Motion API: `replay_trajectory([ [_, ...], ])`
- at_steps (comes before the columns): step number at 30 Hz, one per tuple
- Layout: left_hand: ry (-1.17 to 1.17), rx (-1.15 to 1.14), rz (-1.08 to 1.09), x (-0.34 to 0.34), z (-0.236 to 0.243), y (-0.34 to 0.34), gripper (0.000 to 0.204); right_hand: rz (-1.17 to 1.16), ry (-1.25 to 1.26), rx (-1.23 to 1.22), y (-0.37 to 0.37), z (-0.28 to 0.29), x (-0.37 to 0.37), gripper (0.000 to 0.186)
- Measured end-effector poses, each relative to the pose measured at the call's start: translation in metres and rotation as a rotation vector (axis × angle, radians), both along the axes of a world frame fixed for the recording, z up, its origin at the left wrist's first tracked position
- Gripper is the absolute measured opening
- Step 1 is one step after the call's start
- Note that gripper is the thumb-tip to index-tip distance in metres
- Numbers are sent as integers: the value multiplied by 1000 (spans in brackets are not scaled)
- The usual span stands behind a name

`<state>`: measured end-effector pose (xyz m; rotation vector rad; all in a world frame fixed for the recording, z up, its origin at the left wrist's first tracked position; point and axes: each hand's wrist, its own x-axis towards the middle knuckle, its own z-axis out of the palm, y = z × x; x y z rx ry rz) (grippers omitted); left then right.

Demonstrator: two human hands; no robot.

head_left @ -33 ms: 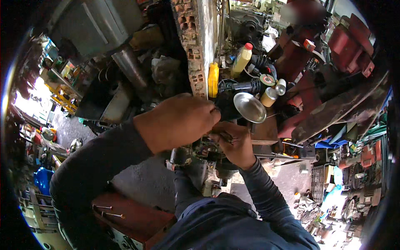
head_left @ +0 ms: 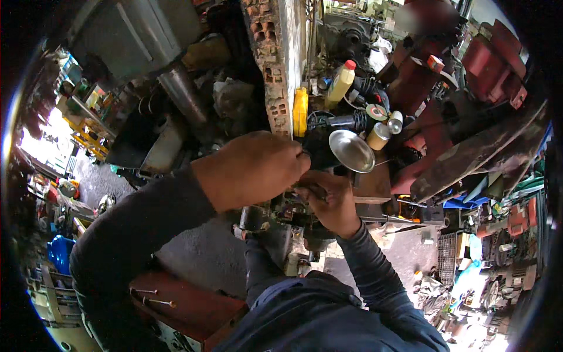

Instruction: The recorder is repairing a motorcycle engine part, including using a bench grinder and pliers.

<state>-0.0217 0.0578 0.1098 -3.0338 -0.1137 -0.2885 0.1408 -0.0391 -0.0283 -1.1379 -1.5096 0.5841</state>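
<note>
My left hand [head_left: 255,170] is closed, knuckles up, just left of the steel dish [head_left: 352,149]; what it grips is hidden behind its fingers. Below and to its right, my right hand [head_left: 328,202] has its fingers curled around a small dark item that I cannot make out, close to the left hand's fingertips. Both hands are over a greasy metal mechanism [head_left: 284,216], with a dark cylinder [head_left: 252,218] at its left.
A brick pillar [head_left: 272,88] stands ahead, beside a yellow container [head_left: 300,111], a red-capped bottle [head_left: 340,85] and cans [head_left: 378,136]. Red metal parts [head_left: 487,64] crowd the right. A red tool chest [head_left: 193,305] with two wrenches sits lower left. A metal housing [head_left: 135,41] fills the upper left.
</note>
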Motion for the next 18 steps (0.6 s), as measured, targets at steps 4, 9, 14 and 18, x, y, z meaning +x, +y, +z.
replay_trajectory([
  [4, 126, -29, 71, 4, 4, 3, 25, -50, 7, 50, 4, 0, -1, 21],
  [9, 101, -1, 113, 3, 5, -6, 26, -85, -27, 61, 2, -1, -5, 25],
  [14, 88, -2, 111, 5, 11, -3, 25, -45, 150, -74, 1, -6, -3, 23],
  [18, 148, 87, 51, 3, 7, 3, 23, -49, 165, -102, 2, -3, -5, 22],
])
